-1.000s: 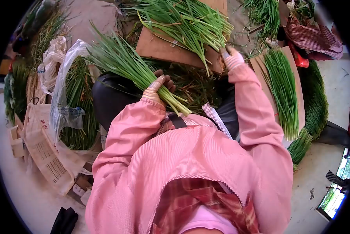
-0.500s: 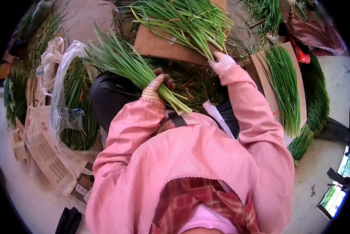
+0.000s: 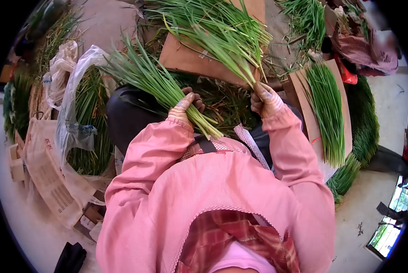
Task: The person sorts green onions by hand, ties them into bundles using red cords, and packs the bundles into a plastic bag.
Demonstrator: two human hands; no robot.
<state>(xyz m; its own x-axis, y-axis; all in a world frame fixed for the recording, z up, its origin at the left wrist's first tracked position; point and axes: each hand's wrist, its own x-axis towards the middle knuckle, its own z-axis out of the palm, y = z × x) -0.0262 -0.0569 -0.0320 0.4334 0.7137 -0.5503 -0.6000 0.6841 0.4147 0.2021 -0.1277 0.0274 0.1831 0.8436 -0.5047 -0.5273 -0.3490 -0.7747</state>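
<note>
My left hand (image 3: 185, 108), in a striped worn glove, is closed round a bunch of garlic chives (image 3: 151, 84). Its long green leaves fan out to the upper left, and the pale stem ends stick out below the fist toward my lap. In front of my right knee, my gloved right hand (image 3: 265, 101) pinches a few chive stalks (image 3: 242, 68) by their pale ends. Their leaves still lie across the large loose pile of chives (image 3: 217, 22) on a brown board (image 3: 185, 53). My fingertips partly hide the stalk ends.
To my right, a neat row of chives (image 3: 324, 109) lies on cardboard (image 3: 345, 91), with more bundles (image 3: 365, 118) beyond. On the left stand a clear plastic bag (image 3: 65, 132) holding greens and a pale plastic crate (image 3: 54, 182). Leaf scraps (image 3: 226, 102) litter the floor between my knees.
My right hand has drawn back toward my body, pulling the pinched stalks partly off the pile's near edge. My left hand keeps its bunch and has shifted only slightly.
</note>
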